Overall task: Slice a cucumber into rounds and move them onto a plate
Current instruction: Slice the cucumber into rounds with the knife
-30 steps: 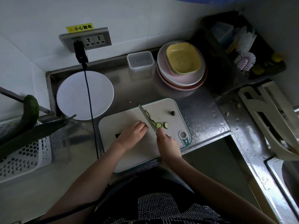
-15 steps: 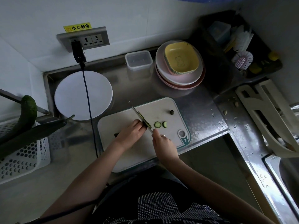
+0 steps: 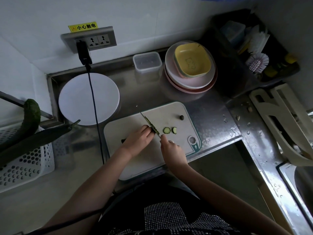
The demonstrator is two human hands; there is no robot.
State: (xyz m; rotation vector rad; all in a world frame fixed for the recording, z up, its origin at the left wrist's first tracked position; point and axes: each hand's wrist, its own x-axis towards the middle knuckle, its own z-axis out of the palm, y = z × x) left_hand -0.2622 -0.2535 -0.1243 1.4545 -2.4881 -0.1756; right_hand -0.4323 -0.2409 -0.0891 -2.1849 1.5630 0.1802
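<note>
On the white cutting board (image 3: 169, 112) my left hand (image 3: 138, 139) curls over a cucumber, which it hides except for a dark end (image 3: 123, 140) at the left. My right hand (image 3: 171, 149) grips a knife (image 3: 149, 123) whose blade stands against the fingertips of my left hand. Two cut rounds (image 3: 169, 130) lie just right of the blade. A cut-off cucumber tip (image 3: 182, 117) sits further back on the board. A white round plate (image 3: 89, 99) stands behind the board at the left.
A black cable (image 3: 94, 112) runs from the wall socket across the plate's edge. A stack of plates with yellow dishes (image 3: 191, 67) and a clear lidded box (image 3: 147, 62) stand at the back. Whole cucumbers (image 3: 30, 119) lie on a white perforated basket (image 3: 25, 163) at the left. A sink edge (image 3: 271, 167) lies at the right.
The knife has shifted left along the cucumber, and its blade has come down against my left fingertips. My left hand has drawn back a little. The cut rounds stay where they fell.
</note>
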